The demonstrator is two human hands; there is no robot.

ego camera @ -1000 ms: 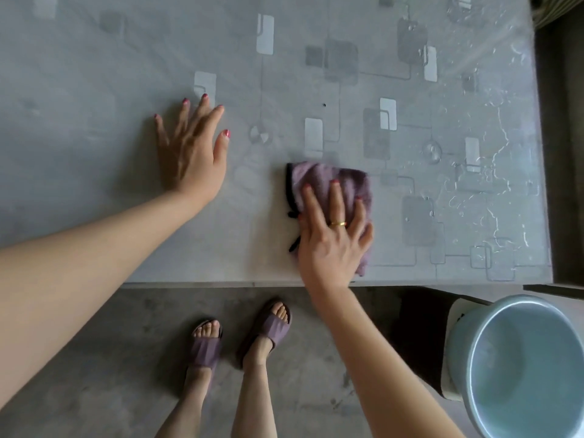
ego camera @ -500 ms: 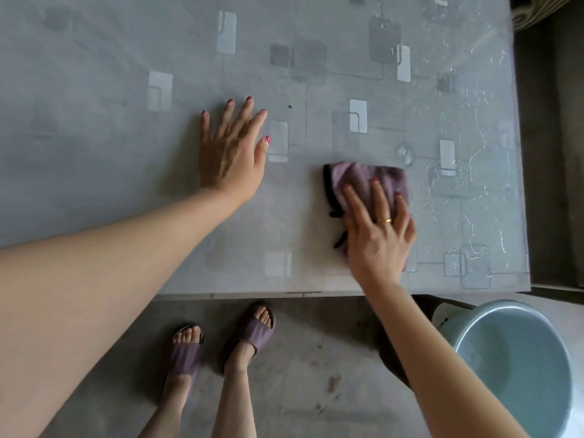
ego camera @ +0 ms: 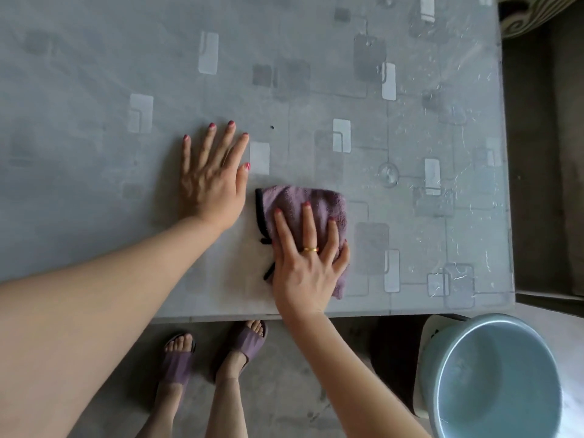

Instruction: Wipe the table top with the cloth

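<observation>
A pale blue bucket [ego camera: 493, 377] is seen on the floor off the near right corner of the grey patterned table top [ego camera: 94, 121]; no writing can be read. The purple cloth [ego camera: 311, 213] is pressed flat near the front edge under the spread right hand [ego camera: 308, 263], just beside the left hand [ego camera: 211, 178], laid flat with fingers straight

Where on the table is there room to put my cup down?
The table top is bare left of the left hand and along the far side. It is crowded in the near middle, where the right hand presses the cloth close beside the left.
</observation>
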